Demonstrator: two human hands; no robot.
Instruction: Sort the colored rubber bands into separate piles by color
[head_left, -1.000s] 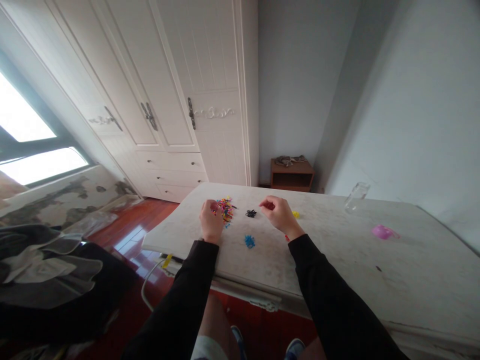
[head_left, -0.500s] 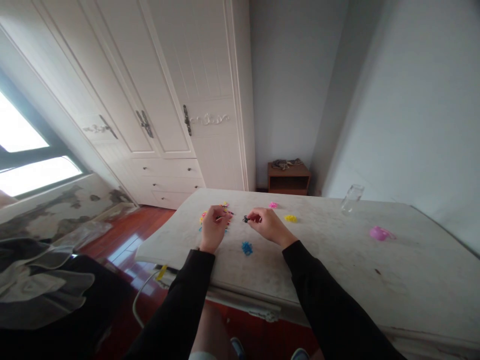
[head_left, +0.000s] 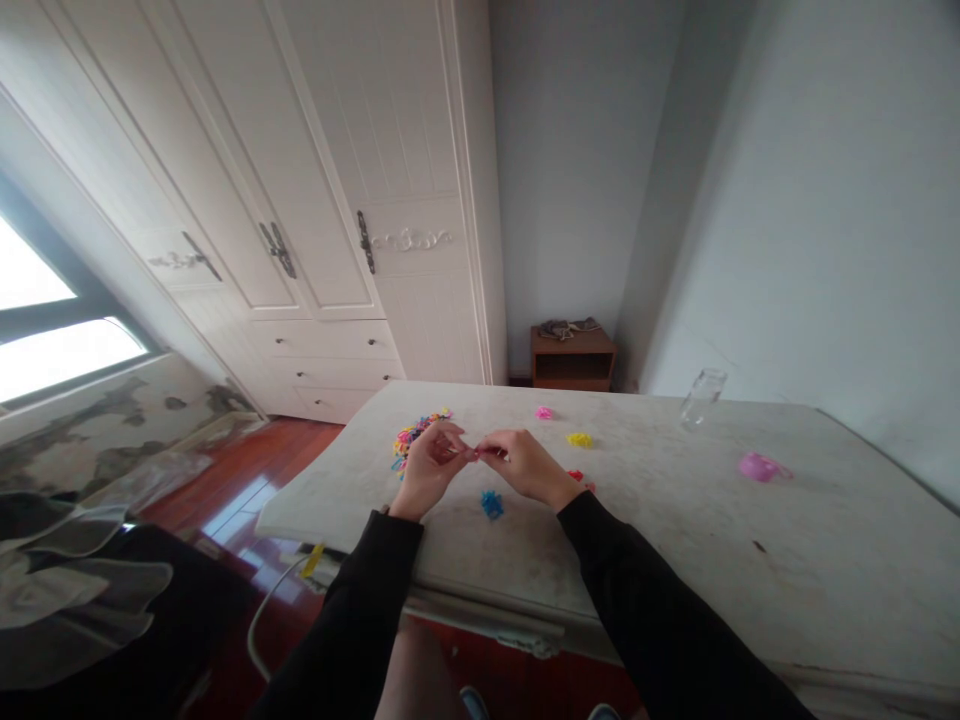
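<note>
My left hand (head_left: 430, 468) and my right hand (head_left: 527, 466) meet fingertip to fingertip above the table. A tiny pinkish-red piece (head_left: 475, 454) shows between the pinched fingers, too small to name. Left of and behind my left hand lies a mixed heap of small coloured pieces (head_left: 405, 440), perhaps little bands, partly hidden by the hand. Below the fingers sits a blue pile (head_left: 492, 504). Just beyond my right wrist a red pile (head_left: 575, 475) peeks out, mostly covered. Farther back are a yellow pile (head_left: 580, 440) and a small pink pile (head_left: 544, 413).
On the right side of the pale table (head_left: 675, 520) lie a clear glass (head_left: 703, 398), tilted in view, and a round pink object (head_left: 759, 466). A brown bedside cabinet (head_left: 573, 362) stands behind, beside a white wardrobe (head_left: 322, 200). A cable (head_left: 259, 620) hangs at the left edge.
My right hand has moved left to meet my left hand. The black pieces at its fingertips no longer show there. More of the mixed heap and a red pile have come into sight.
</note>
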